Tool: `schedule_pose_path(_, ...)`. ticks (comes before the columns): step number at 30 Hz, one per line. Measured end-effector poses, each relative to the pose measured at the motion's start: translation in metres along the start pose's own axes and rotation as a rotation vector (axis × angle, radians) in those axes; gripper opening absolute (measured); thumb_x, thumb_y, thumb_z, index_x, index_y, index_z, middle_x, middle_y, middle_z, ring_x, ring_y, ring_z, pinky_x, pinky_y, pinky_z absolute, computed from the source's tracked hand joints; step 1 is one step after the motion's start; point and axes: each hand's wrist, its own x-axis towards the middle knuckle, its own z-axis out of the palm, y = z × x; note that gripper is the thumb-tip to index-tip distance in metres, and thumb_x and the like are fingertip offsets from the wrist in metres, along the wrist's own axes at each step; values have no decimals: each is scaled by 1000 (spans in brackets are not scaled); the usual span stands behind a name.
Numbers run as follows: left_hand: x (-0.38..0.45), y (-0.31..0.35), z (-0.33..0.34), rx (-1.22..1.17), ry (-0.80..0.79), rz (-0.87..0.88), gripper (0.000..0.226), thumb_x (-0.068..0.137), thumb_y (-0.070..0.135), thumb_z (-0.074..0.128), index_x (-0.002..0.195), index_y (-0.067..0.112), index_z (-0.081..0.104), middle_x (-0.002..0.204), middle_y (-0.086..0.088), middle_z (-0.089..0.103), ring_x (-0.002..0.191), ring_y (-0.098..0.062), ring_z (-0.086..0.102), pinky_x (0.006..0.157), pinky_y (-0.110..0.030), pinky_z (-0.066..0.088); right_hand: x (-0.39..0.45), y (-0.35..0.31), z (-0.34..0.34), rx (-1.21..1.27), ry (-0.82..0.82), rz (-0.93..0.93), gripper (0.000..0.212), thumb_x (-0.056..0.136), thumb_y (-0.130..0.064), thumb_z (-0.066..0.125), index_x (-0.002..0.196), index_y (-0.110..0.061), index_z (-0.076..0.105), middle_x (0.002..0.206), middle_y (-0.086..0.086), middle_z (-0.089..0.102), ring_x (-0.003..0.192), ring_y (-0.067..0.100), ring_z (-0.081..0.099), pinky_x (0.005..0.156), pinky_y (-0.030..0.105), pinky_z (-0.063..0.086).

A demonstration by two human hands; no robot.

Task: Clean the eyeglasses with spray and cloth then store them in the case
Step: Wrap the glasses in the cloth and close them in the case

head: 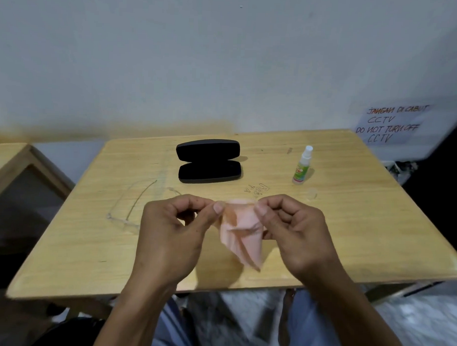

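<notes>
Both hands are up over the near half of the desk point(349, 229), a pale wood-grain top with rounded corners and some pen scribbles near its middle. The left hand point(173, 235) and the right hand point(295, 234) are each curled nearly shut, thumb pressed to forefinger, pinching the top edge of a soft peach-pink cloth point(242, 235). It is thin and limp, and it hangs in creased folds down to a point between the two wrists, clear of the wood.

The eyeglasses point(133, 208) lie on the desk toward the left edge, just beyond the left hand: clear, nearly invisible frame, one slim arm angled toward the far side.

Near the far edge sits the case point(209, 161), a matte black hard clamshell with rounded ends, lying wide open; its dark lining shows nothing inside. Toward the far right corner stands the spray bottle point(302, 166), small, translucent plastic, green label, white nozzle, upright.
</notes>
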Motion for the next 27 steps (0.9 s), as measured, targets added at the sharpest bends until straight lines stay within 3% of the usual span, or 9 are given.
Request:
schedule_pose_path(2,1,3,-4,107,-6,57,12,81,25,77,69,24,76,62,10,69,64,-29,53,62,-33,48,3,-5,-3,75,-32,79,13,93,-18,62,85,-15,72,77,7,76,70,18,71,67,32,58)
schedule_pose_path(5,3,8,-7,223,-28,91,16,81,29,76,66,24,73,58,22,61,53,-9,44,53,-16,36,6,-10,-4,103,-78,154,17,92,-29,60,87,-18,72,76,16,70,67,29,65,65,41,55)
schedule_pose_path(9,3,13,-8,251,-60,102,17,83,32,75,69,23,74,60,20,65,47,-3,44,52,-13,34,6,-18,-2,18,-149,167,30,82,-47,67,98,-21,69,77,16,65,67,22,61,61,33,50)
schedule_pose_path(11,3,15,-10,283,-59,132,18,84,33,73,70,23,72,67,11,69,41,-2,41,48,-14,33,6,-19,-2,-121,-115,103,34,74,-42,80,99,-22,69,79,19,68,68,19,66,62,37,56)
schedule_pose_path(15,7,16,-18,345,-58,160,18,87,33,70,72,23,69,71,5,71,39,-3,41,47,-16,30,10,-20,-9,-232,-73,9,2,89,-17,75,87,-18,74,69,0,70,61,7,64,57,23,50)
schedule_pose_path(17,10,19,-22,371,-58,167,17,88,31,69,72,23,69,69,7,70,43,0,47,50,-19,34,13,-24,-16,-273,-75,-10,4,91,-15,73,89,-17,76,70,1,71,60,5,64,55,23,51)
schedule_pose_path(20,14,23,-28,392,-60,182,14,88,22,70,74,22,71,68,5,70,38,6,45,44,-11,32,17,-31,-22,-348,-56,-73,5,91,-17,73,89,-19,77,71,-5,73,62,3,66,58,19,49)
schedule_pose_path(23,19,26,-31,411,-50,190,12,87,20,72,76,22,72,71,5,70,35,6,44,41,-11,32,23,-36,-26,-428,-33,-132,5,89,-26,75,87,-22,78,79,-4,76,76,14,71,70,29,54)
schedule_pose_path(27,24,27,-34,401,-29,209,6,86,21,73,80,22,75,76,2,72,35,5,44,40,-9,31,29,-45,-34,-473,-53,-159,5,86,-26,78,85,-22,77,76,-3,74,73,14,69,67,31,53)
